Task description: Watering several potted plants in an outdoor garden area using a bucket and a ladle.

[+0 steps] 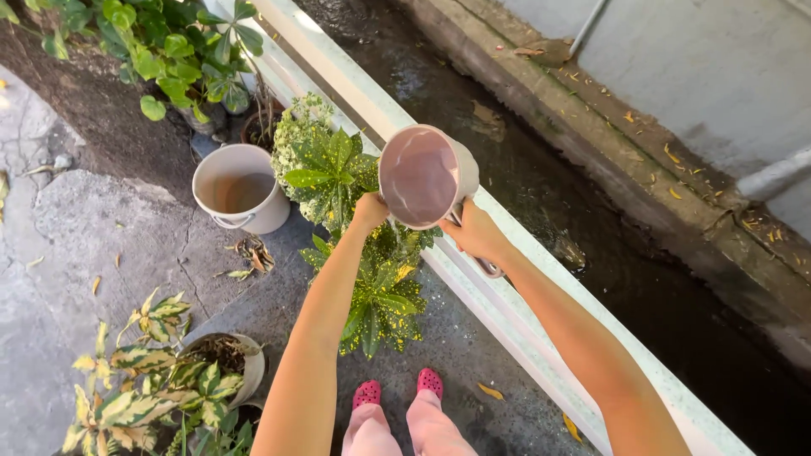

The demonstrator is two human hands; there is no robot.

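A white bucket stands on the concrete at far left. The left hand grips the lower left rim of a tilted pink dipper, fingers curled behind it, above a speckled green plant. The right hand wraps closed around its handle, beside the white rail.

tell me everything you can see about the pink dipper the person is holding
The pink dipper is a round, smooth cup that looks like plastic, with a handle running back toward the person. It is tilted, its wet-looking inside facing the camera, and a thin stream of water falls from its lower rim onto the green and yellow spotted plant below. The left hand steadies the rim; the right hand has its grip on the handle. It hangs beside the white rail.
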